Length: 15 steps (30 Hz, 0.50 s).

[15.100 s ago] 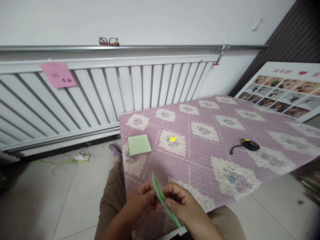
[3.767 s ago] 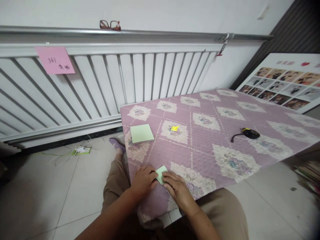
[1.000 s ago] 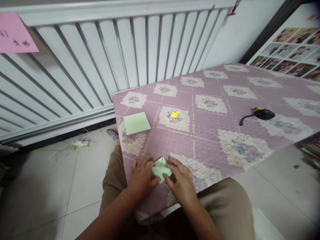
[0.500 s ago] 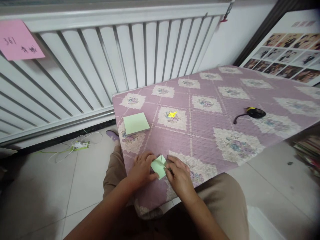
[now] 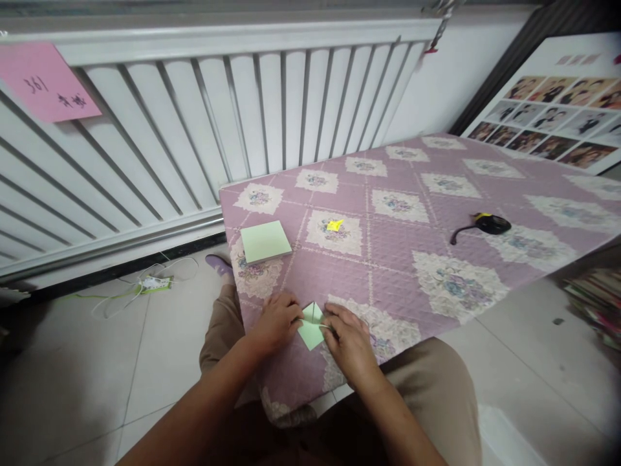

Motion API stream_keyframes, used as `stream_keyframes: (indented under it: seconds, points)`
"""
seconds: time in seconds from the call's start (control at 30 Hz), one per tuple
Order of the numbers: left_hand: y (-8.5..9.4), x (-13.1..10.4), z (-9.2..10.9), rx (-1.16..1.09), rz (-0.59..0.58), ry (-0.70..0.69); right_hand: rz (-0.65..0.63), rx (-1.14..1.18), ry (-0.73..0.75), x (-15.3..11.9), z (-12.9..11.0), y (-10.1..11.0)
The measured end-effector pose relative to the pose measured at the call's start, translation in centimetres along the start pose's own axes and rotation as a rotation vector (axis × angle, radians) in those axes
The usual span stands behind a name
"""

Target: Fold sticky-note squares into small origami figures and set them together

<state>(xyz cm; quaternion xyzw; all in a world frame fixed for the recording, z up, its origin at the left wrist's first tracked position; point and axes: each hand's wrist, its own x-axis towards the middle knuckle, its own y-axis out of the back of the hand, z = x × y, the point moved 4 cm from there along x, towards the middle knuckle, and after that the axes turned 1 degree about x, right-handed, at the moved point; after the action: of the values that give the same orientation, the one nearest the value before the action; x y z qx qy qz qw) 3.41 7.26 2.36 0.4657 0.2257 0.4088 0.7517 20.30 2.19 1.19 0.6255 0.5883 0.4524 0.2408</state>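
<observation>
A small folded piece of light green paper (image 5: 311,334) lies near the front corner of the cloth-covered table, one corner pointing at me. My left hand (image 5: 280,321) grips its left side between thumb and fingers. On the opposite side my right hand (image 5: 350,336) pinches the right edge. A flap is lifted across the middle, and a dark slit or crease shows in the upper half. Up and to the left sits a pad of light green paper (image 5: 266,242). A small yellow folded paper star (image 5: 334,225) rests further back.
A purple flowered cloth (image 5: 339,265) covers the table. On its right side lies a black object with a curved cord-like end (image 5: 492,224). Behind stands a white radiator (image 5: 272,103) with a pink note (image 5: 53,84). A power strip (image 5: 155,283) lies on the floor at left.
My left fingers have moved from the paper's lower left edge up to its left corner. The paper's middle flap now stands raised between both hands. The view has shifted slightly.
</observation>
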Motion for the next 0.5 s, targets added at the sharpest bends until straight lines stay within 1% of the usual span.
stream_keyframes:
  seconds: [0.13, 0.23, 0.37, 0.5]
  points:
    - [-0.2, -0.2, 0.2, 0.093, 0.022, -0.029, 0.024, -0.022, 0.081, 0.1, 0.3, 0.2]
    - [-0.6, -0.5, 0.2, 0.155, 0.016, -0.06, 0.042, -0.037, 0.137, 0.1, 0.2, 0.4]
    - [-1.1, -0.8, 0.2, 0.221, -0.003, -0.125, 0.042, -0.088, 0.161, 0.1, -0.3, 0.6]
    - [-1.4, -1.0, 0.0, 0.244, 0.008, -0.177, 0.023, -0.124, 0.194, 0.0, -0.5, 0.6]
